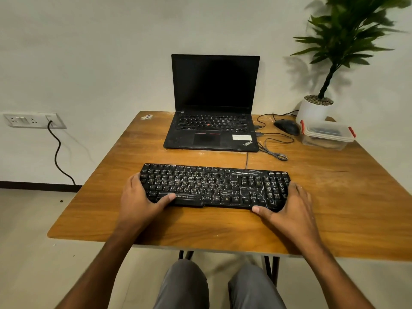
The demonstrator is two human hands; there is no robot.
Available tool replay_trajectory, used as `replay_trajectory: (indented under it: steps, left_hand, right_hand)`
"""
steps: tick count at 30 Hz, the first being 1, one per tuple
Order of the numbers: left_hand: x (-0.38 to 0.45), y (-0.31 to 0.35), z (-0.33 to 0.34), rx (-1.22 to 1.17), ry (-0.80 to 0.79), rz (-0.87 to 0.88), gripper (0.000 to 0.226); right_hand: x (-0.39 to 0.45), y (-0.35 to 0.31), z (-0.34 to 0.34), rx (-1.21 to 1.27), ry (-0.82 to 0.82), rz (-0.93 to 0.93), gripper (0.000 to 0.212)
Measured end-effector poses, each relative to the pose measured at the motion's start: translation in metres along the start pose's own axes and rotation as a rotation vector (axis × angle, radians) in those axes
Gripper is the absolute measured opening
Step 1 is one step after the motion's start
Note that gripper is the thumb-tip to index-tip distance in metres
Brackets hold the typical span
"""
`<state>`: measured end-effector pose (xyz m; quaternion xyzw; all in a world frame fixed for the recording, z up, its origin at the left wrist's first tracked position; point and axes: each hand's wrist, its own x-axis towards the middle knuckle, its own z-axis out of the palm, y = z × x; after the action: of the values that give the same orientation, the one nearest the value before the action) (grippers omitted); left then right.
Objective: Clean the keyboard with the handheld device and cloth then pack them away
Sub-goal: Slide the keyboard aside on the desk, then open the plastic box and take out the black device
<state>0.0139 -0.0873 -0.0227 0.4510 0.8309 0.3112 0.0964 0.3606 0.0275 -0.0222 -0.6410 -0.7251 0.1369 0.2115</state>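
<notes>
Keyboard, dusty, lies on the table, laptop at 12 o'clock. Left hand and right hand grip its ends, thumbs on top.

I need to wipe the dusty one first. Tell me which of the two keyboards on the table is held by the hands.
The separate black keyboard at the table's near side, streaked with white dust: left hand and right hand grip its ends. The laptop's built-in one sits untouched behind.
</notes>
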Motion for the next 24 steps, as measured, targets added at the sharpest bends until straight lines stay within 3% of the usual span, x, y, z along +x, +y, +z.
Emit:
replay_trajectory:
  steps: [4, 9, 15, 24]
  left_hand:
    - [-0.001, 0.006, 0.002, 0.076, 0.035, 0.061, 0.122]
    - [-0.001, 0.03, 0.009, 0.114, 0.056, 0.185, 0.094]
    - [0.004, 0.08, 0.026, 0.132, 0.032, 0.309, 0.089]
    - [0.021, 0.211, 0.097, 0.139, -0.024, 0.583, 0.089]
  right_hand:
    - [0.0, -0.002, -0.006, 0.003, 0.019, -0.039, 0.133]
    - [0.001, -0.005, -0.013, -0.077, 0.028, -0.134, 0.108]
    - [0.007, -0.003, -0.024, -0.222, 0.038, -0.243, 0.096]
    - [0.046, 0.055, -0.075, -0.339, 0.144, -0.173, 0.095]
